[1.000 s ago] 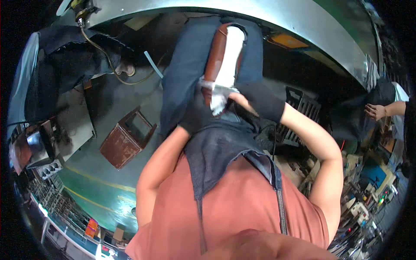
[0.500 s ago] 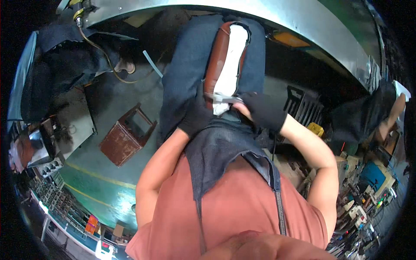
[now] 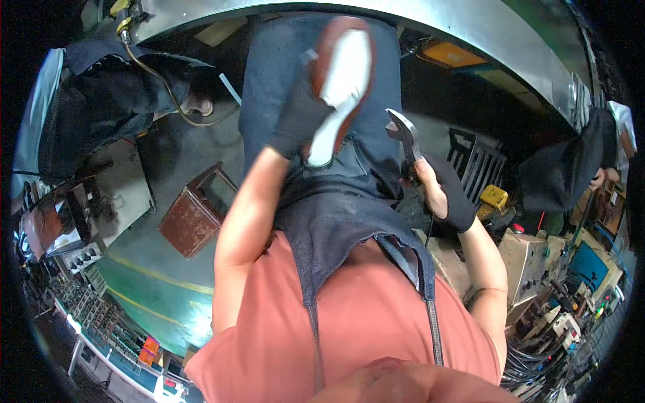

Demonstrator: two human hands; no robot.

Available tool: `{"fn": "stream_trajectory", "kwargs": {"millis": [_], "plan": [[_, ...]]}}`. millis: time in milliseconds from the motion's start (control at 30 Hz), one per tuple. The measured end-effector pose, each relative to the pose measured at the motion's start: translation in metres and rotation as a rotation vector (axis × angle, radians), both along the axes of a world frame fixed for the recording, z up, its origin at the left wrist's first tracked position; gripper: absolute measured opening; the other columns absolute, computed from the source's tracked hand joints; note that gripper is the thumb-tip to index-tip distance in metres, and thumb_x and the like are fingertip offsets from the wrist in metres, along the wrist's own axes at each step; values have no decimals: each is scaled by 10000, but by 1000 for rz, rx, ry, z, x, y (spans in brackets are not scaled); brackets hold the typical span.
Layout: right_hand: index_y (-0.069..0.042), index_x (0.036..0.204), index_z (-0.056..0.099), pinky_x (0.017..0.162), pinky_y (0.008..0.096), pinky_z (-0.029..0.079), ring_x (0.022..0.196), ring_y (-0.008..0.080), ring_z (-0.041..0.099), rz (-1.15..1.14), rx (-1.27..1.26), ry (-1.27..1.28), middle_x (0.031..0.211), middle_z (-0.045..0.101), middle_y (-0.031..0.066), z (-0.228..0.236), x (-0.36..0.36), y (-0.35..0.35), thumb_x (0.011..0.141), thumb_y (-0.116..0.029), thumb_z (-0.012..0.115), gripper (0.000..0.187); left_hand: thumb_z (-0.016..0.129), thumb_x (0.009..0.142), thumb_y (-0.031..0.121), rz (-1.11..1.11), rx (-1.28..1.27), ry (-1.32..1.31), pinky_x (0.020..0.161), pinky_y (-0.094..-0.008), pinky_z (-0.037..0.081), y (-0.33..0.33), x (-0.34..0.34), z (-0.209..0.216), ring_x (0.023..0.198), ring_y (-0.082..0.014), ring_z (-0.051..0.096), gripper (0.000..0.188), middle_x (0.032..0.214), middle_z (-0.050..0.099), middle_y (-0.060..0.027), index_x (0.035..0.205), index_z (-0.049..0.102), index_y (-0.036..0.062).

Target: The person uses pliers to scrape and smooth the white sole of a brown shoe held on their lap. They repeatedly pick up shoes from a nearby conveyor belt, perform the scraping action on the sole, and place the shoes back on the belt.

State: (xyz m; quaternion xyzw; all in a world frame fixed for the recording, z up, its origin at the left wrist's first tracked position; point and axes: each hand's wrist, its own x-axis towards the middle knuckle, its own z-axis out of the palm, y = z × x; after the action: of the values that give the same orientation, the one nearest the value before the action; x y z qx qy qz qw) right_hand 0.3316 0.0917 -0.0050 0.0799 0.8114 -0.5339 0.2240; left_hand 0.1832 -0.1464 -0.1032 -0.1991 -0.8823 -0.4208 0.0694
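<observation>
A brown leather shoe [image 3: 321, 68] with a white underside lies bottom up over my lap, its wide toe end toward the metal bench. My left hand [image 3: 301, 121], in a black fingerless glove, is closed around the shoe's left side near the middle; motion smears its fingers. Off to the right and apart from the shoe, my right hand [image 3: 449, 198], gloved the same way, grips a pair of lasting pincers [image 3: 406, 134]. The metal head of the pincers points up toward the bench, and their handles are mostly hidden in my palm.
A curved metal bench [image 3: 336, 8] runs along the far side. On the floor at left stands a brown wooden stool [image 3: 191, 218]. Other people sit at the left [image 3: 101, 107] and right [image 3: 564, 168]. A black slatted crate [image 3: 474, 158] and machinery [image 3: 531, 269] are at right.
The pincers have come away from the shoe's near end, moving right with my right hand. My left hand has slid farther up along the shoe, which has shifted slightly toward the bench and turned.
</observation>
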Motion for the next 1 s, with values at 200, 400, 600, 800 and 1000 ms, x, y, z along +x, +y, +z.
{"fn": "stream_trajectory", "kwargs": {"millis": [200, 400, 600, 800, 1000], "plan": [[28, 1057, 546, 764, 273, 419, 865, 94, 484, 134, -119, -211, 909, 545, -32, -23, -36, 17, 978, -296, 401, 364, 650, 808, 350, -115, 466, -785, 973, -368, 384, -14, 38, -31, 1126, -267, 514, 578, 1201, 530, -195, 1236, 478, 2], [5, 774, 597, 613, 403, 474, 634, 335, 595, 729, 565, 199, 680, 577, 189, -4, -91, -5, 931, -364, 416, 441, 618, 827, 261, -125, 82, -467, 1036, -393, 307, 21, 83, -17, 1271, -381, 364, 726, 1347, 366, -291, 1351, 264, -94], [-40, 735, 546, 541, 388, 462, 600, 320, 578, 715, 629, 661, 683, 571, 153, -88, -118, 33, 882, -368, 533, 361, 560, 876, 286, -226, 75, -404, 1044, -397, 300, 21, 47, -41, 1253, -371, 372, 718, 1346, 348, -280, 1373, 195, -82], [6, 768, 586, 556, 365, 470, 588, 303, 580, 804, 433, 173, 653, 588, 152, -61, -133, 41, 928, -404, 448, 461, 463, 871, 76, 41, 621, -482, 964, -358, 397, 64, 26, -29, 1141, -265, 491, 497, 1206, 511, -158, 1342, 318, 9], [-35, 682, 643, 578, 388, 507, 577, 295, 625, 920, 808, 283, 660, 624, 144, 17, -135, 9, 876, -351, 528, 389, 502, 873, 115, -149, 20, -181, 955, -397, 380, 38, 4, -69, 1181, -354, 434, 603, 1242, 424, -239, 1361, 172, -12]]}}
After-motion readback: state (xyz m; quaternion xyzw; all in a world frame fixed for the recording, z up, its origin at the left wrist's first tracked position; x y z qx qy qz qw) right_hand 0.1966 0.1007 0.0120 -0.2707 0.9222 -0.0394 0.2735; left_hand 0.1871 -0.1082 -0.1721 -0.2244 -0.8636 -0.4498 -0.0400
